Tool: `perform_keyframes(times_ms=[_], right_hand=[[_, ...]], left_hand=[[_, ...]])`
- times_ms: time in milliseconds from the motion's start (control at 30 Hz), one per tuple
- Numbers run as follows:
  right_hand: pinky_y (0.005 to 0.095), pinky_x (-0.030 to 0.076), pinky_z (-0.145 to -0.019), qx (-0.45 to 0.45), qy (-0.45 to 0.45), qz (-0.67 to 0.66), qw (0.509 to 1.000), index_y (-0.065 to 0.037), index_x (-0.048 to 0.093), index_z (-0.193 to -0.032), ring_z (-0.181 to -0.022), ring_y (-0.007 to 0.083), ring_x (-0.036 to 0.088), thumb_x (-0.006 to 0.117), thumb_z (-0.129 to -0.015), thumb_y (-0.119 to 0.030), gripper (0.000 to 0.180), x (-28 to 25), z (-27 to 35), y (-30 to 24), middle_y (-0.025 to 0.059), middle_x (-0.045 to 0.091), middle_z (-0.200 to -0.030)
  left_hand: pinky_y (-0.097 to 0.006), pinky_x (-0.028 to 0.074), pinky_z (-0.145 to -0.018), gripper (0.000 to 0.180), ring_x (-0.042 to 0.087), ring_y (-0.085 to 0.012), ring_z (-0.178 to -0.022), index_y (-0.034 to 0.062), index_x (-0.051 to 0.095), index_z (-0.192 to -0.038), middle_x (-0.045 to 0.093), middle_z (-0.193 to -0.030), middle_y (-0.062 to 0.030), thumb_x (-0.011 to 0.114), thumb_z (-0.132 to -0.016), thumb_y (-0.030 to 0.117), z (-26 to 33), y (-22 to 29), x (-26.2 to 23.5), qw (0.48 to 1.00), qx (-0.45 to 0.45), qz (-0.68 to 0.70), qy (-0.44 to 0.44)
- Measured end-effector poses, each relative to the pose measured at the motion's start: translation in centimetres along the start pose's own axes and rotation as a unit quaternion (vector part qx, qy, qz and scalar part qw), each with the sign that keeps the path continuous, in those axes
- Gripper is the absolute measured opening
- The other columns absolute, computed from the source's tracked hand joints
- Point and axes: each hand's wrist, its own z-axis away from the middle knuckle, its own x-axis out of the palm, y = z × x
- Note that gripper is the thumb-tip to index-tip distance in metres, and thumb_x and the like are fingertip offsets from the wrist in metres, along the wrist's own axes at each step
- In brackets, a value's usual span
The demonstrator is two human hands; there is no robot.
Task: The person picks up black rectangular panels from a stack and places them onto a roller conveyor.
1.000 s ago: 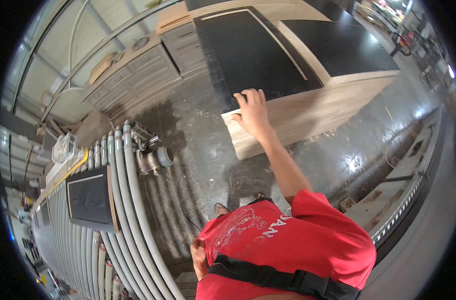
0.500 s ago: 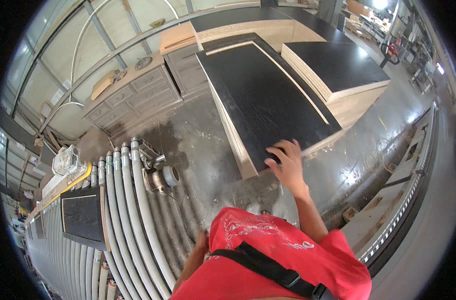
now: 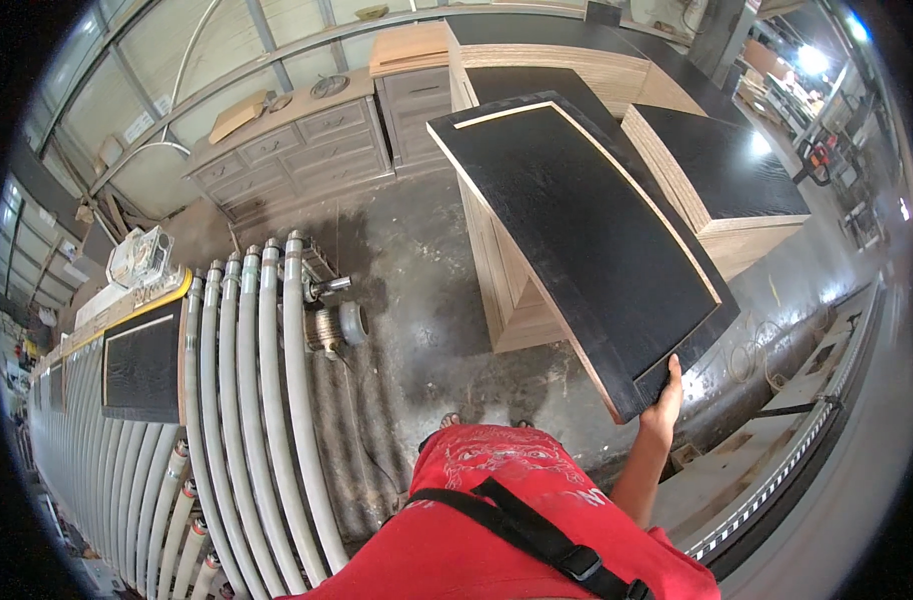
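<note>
Panel (image 3: pixel 587 220): black with a pale inlaid line, between twelve and one o'clock from your shirt (image 3: pixel 507 490); its near end juts past the stack (image 3: pixel 495 270) below.
Right hand (image 3: pixel 663 402): at two o'clock, your fingers gripping the middle of that near edge, some hidden by it.
Left hand: out of view, so I cannot tell whether you have it spread or gripping.
Second stack (image 3: pixel 722 165): black-topped, at your one o'clock, just beyond the long inlaid side.
Rollers (image 3: pixel 274 400): pale, at your ten o'clock, bearing a smaller black board (image 3: pixel 142 370).
Dresser (image 3: pixel 312 150): at your eleven o'clock.
</note>
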Motion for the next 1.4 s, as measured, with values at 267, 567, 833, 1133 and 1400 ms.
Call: perform_keyframes(times_ms=[267,567,833,1133,1400], right_hand=[[0.0419,0.045,-0.099,-0.017,-0.024,-0.005,1.0,0.007,0.053,-0.129,-0.113,0.0281,0.058,0.07,-0.091,-0.028,0.054,-1.6,2.5,1.9,0.0154,0.058,-0.127],[0.0383,0.043,-0.1,-0.026,0.068,0.115,0.991,0.009,0.054,-0.129,-0.112,0.0284,0.058,0.066,-0.092,-0.03,0.055,-9.3,6.8,-3.9,0.0172,0.06,-0.126],[0.0411,0.038,-0.106,0.063,0.014,0.127,0.99,0.003,0.051,-0.135,-0.124,0.0281,0.051,0.058,-0.097,-0.037,0.056,-19.9,3.9,-8.8,0.0146,0.053,-0.138],[0.0508,0.034,-0.112,0.099,0.119,0.056,0.986,0.002,0.027,-0.151,-0.137,0.0381,0.038,0.032,-0.094,-0.074,0.095,-23.9,-3.5,-1.0,0.0183,0.032,-0.155],[0.0494,0.047,-0.1,0.058,0.203,0.212,0.954,0.01,0.036,-0.144,-0.122,0.0415,0.052,0.025,-0.093,-0.076,0.101,-25.5,-4.8,3.2,0.0266,0.044,-0.144]], left_hand=[[-0.047,0.053,-0.071,0.025,0.068,-0.0337,-0.087,0.0117,0.069,-0.102,0.07,-0.093,-0.014,0.059,-0.083,0.024,-2.7,3.5,-1.0,0.992,0.032,-0.122,-0.02],[-0.043,0.053,-0.078,0.048,0.068,-0.0352,-0.091,-0.0033,0.067,-0.104,0.07,-0.103,-0.0205,0.052,-0.099,0.042,-9.5,24.8,-5.9,0.942,0.287,-0.161,0.057],[-0.043,0.058,-0.083,0.055,0.066,-0.0253,-0.105,0.0061,0.051,-0.125,0.065,-0.118,-0.0123,0.048,-0.099,0.055,4.1,43.6,1.1,0.81,0.324,0.442,-0.209],[-0.039,0.056,-0.076,0.04,0.062,-0.0214,-0.1,0.0083,0.052,-0.122,0.062,-0.112,-0.0072,0.069,-0.092,0.028,5.0,38.6,6.7,0.875,0.223,0.43,-0.027],[-0.046,0.052,-0.083,0.083,0.057,-0.0301,-0.112,0.004,0.03,-0.148,0.053,-0.132,-0.0154,0.078,-0.083,0.022,7.2,29.7,9.8,0.848,0.062,0.51,0.129]])
